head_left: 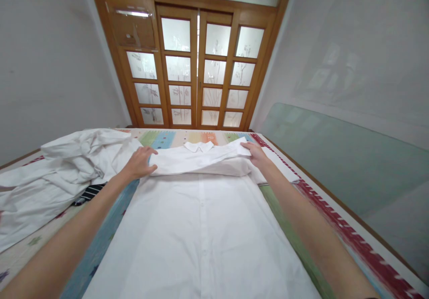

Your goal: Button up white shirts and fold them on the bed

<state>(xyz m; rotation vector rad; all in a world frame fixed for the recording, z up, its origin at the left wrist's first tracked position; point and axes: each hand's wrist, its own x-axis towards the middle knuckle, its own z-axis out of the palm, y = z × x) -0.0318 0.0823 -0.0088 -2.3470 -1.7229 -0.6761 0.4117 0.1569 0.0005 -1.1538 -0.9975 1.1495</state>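
A white button-up shirt (201, 227) lies flat, front up, on a colourful striped bedcover (110, 232), its collar (199, 146) at the far end. Both sleeves are folded across the chest into a band (201, 162). My left hand (140, 162) rests on the left end of that band, fingers stretched forward and thumb against the cloth. My right hand (255, 153) lies on the right end, fingers closed over the folded sleeve's cuff.
A heap of crumpled white garments (63, 174) lies at the left, with a dark striped piece (90, 192) poking out beneath. Wooden doors with frosted panes (197, 66) stand beyond the bed. A wall with a glass panel (335, 165) runs along the right edge.
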